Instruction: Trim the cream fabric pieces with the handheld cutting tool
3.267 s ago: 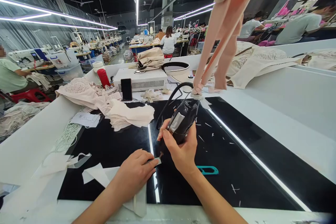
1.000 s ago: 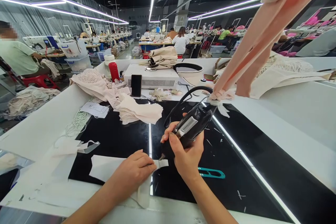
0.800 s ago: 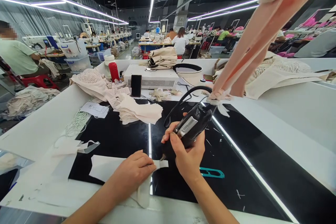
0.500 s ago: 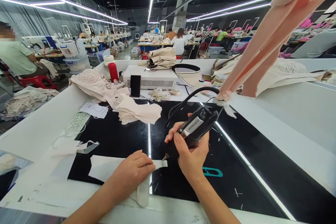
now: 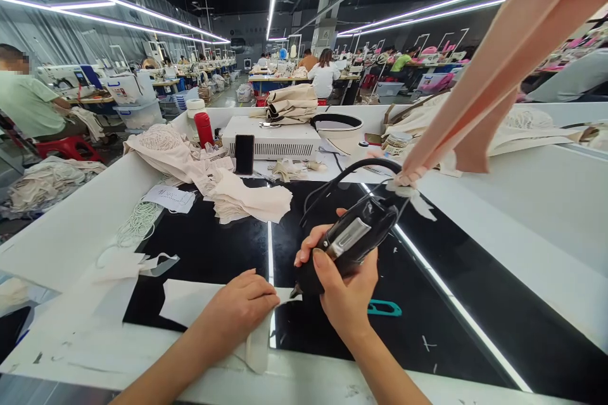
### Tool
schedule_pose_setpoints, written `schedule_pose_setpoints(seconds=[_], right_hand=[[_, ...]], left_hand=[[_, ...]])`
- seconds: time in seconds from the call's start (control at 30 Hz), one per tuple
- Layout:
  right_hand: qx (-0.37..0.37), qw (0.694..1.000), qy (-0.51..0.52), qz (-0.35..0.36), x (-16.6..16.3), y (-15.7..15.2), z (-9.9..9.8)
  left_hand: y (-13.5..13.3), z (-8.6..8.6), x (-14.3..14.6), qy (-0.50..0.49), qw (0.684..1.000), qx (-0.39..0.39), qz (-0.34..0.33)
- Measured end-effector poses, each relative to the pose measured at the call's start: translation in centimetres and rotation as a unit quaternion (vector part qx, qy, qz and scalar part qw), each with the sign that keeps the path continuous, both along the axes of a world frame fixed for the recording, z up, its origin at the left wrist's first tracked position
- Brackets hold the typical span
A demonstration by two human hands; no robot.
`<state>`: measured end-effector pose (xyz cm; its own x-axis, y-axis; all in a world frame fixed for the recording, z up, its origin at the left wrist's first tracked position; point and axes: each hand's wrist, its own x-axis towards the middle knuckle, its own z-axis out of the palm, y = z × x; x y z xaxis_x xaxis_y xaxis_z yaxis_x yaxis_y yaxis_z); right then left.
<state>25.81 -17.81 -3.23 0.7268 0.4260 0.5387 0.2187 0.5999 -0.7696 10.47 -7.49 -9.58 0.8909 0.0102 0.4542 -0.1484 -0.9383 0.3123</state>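
Note:
My right hand (image 5: 349, 285) is wrapped around a black corded handheld power tool (image 5: 354, 234), held at a slant with its narrow metal tip pointing down and to the left. The tip is at the right end of a white fabric piece (image 5: 190, 299), close to my left fingers; whether it touches is unclear. My left hand (image 5: 244, 304) lies palm down over this fabric, fingers stretched out and pressing it to the glossy black table panel (image 5: 213, 253). Part of the piece is hidden under my left hand. A pale flap hangs towards the table's front edge.
Stacked cream pieces (image 5: 249, 199) lie ahead, near a phone (image 5: 244, 155) and a white box (image 5: 270, 139). A teal slotted tool (image 5: 384, 308) lies beyond my right wrist. Peach cloth strips (image 5: 479, 82) tied around the cable hang at upper right. A seated person (image 5: 28, 95) is at far left.
The power tool's tip has moved slightly left and down along the fabric's end, towards my left fingers. The hanging peach strips have shifted right. My left hand has hardly moved.

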Motion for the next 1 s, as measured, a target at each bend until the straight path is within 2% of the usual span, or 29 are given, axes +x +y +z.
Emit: schedule_pose_setpoints(seconds=[0.3, 0.63, 0.83, 1.0], right_hand=[[-0.005, 1.0, -0.014, 0.008, -0.4, -0.1, -0.1], [-0.005, 1.0, -0.002, -0.018, 0.4, -0.8, -0.1], [-0.022, 0.999, -0.01, -0.034, 0.1, -0.7, 0.1], [0.001, 1.0, -0.005, -0.027, 0.1, -0.9, 0.4]], left_hand=[[0.0, 0.0, 0.1, 0.011, 1.0, -0.012, -0.003], [-0.1, 0.1, 0.0, 0.001, 1.0, -0.005, -0.005], [-0.1, -0.1, -0.2, 0.003, 0.999, 0.037, 0.01], [-0.6, -0.1, -0.8, -0.022, 0.997, 0.072, 0.025]])
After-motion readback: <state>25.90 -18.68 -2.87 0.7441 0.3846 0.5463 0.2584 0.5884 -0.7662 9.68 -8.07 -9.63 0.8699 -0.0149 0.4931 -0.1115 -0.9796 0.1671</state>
